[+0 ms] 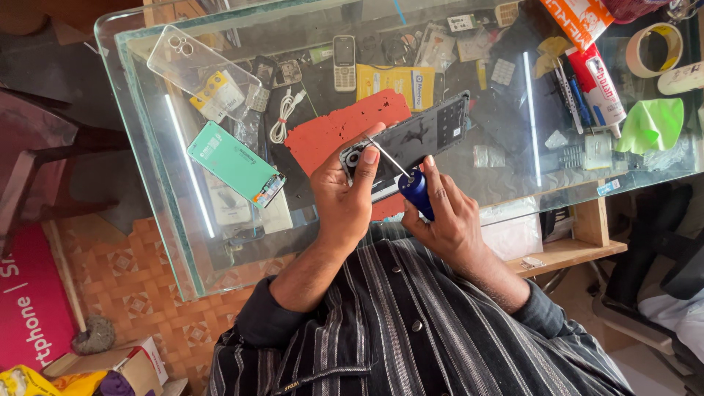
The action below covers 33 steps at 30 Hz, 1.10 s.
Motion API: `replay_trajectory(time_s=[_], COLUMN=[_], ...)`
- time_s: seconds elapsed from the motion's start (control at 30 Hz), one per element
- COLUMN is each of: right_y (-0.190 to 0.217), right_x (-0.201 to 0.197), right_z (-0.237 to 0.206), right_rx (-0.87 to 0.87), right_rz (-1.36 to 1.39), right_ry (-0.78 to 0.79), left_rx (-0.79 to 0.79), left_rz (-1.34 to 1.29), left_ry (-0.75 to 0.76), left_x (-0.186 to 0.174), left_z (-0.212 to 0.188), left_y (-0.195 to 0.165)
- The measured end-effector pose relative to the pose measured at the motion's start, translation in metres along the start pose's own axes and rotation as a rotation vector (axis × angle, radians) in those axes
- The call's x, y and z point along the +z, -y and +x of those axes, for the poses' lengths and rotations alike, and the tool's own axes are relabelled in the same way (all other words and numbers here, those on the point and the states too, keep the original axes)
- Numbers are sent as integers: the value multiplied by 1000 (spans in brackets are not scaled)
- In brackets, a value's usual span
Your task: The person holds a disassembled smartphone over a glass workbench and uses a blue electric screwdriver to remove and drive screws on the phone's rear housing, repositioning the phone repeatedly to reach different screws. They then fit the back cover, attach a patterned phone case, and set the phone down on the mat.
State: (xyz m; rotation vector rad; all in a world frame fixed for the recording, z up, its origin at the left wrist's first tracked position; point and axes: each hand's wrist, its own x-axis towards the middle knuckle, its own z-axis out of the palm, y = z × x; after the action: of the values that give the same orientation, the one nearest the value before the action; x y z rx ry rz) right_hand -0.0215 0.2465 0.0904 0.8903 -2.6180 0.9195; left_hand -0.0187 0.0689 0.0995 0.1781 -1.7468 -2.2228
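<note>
Gripping an opened smartphone (411,139) in our left hand (345,202), we pinch a blue-handled screwdriver (412,187) with our right hand (447,220) above the cluttered glass counter (183,242), patterned floor (139,286) below.

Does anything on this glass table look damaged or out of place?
The black smartphone in the left hand has its back cover off, with the right hand holding a blue-handled screwdriver to it. A green phone back panel lies loose nearby.

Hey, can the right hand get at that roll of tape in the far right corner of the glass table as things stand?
Probably not freely: the right hand is holding the blue screwdriver against the opened phone, and the tape roll lies far off across the table.
</note>
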Motion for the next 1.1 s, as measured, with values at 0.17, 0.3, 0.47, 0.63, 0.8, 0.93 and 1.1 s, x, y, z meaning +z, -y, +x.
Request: replay_trajectory(time_s=[0.17, 0.3, 0.47, 0.63, 0.8, 0.93, 1.1], right_y=[1, 3, 6, 6, 7, 7, 3], right_x=[1, 0, 0, -1, -1, -1, 0], right_z=[2, 4, 6, 8, 9, 8, 10], right_rx=[-14, -1, 21, 100, 13, 91, 52], right_rz=[-12, -5, 10, 17, 22, 27, 21], right_ry=[-30, -45, -51, -51, -40, -30, -34], left_rx=[-133, -95, -123, -90, -95, -166, -100], left_rz=[-36, -107, -140, -87, -75, -126, -161], left_ry=[-59, -63, -88, -66, -60, -93, -69], left_x=[1, 2, 4, -1, -1, 1, -3], left_z=[-2, -2, -3, -1, 2, 1, 3], left_y=[2, 5, 6, 2, 3, 6, 7])
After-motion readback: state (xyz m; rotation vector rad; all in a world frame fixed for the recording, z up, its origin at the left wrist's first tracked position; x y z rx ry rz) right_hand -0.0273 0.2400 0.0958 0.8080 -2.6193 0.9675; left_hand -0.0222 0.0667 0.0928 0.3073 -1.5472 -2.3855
